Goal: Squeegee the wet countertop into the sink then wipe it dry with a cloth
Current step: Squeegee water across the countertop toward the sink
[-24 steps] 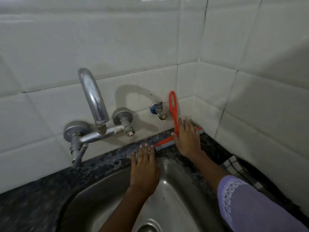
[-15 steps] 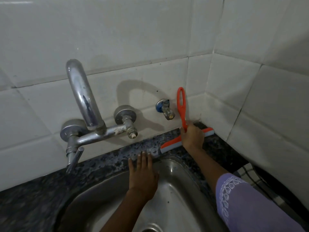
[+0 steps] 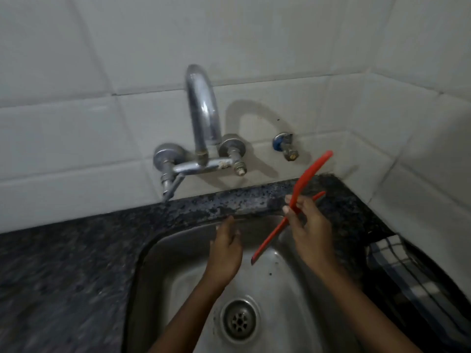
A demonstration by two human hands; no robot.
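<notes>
My right hand (image 3: 309, 225) grips the red squeegee (image 3: 304, 179) and holds it in the air over the back right of the steel sink (image 3: 277, 271). Its handle points up and right, and its blade edge runs down toward the basin. My left hand (image 3: 225, 247) hovers empty over the sink's back rim with the fingers loosely curled. The dark speckled countertop (image 3: 76, 250) wraps the sink on the left, back and right. A checked cloth (image 3: 397, 266) lies on the counter at the right edge.
A chrome wall tap (image 3: 204, 123) arches over the sink's back edge, and a small blue-capped valve (image 3: 285, 146) sits to its right. White tiled walls meet in a corner at the back right. The drain (image 3: 239, 321) is in the basin's middle.
My right hand closed on the squeegee leaning against the back wall, lifted it off the counter and carried it over the sink. My left hand came off the sink rim. The view shifted right.
</notes>
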